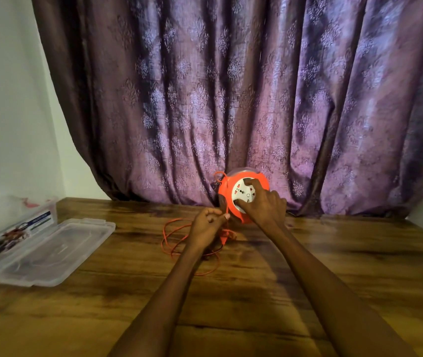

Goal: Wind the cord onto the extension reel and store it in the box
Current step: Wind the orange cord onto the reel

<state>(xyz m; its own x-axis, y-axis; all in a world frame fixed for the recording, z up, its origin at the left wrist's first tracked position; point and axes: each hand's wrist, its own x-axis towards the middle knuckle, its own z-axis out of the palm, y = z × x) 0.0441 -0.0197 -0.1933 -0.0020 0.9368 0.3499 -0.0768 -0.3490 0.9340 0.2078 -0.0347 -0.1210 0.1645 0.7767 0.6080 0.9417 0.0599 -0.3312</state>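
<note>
Starting at the far left of the surface point(256, 292), a clear plastic box point(11, 228) stands at the edge with a printed label on its side; its contents cannot be made out, apart from a reddish patch near its back rim. Just beside it, to the right, the clear lid point(50, 251) lies flat, so the box is open and ready to receive the reel.

Moving right, loose loops of orange cord point(176, 238) lie on the surface, between the lid and the reel and directly under the left hand point(209, 225). That hand's fingers point(218, 213) are curled and pinch the cord where it rises toward the reel's left edge.

The orange reel point(241, 194) stands upright on its rim against the curtain point(231, 99), its white socket face turned toward the camera. The right hand point(264, 207) rests on that face, fingers bent around it; whether they grip a winding knob cannot be told.

Key relation: the slack lies low and left of the reel, nearer the left hand, which feeds it; the right hand is placed to turn the face. Judged from the loops remaining, winding is unfinished and storage not yet begun
</note>
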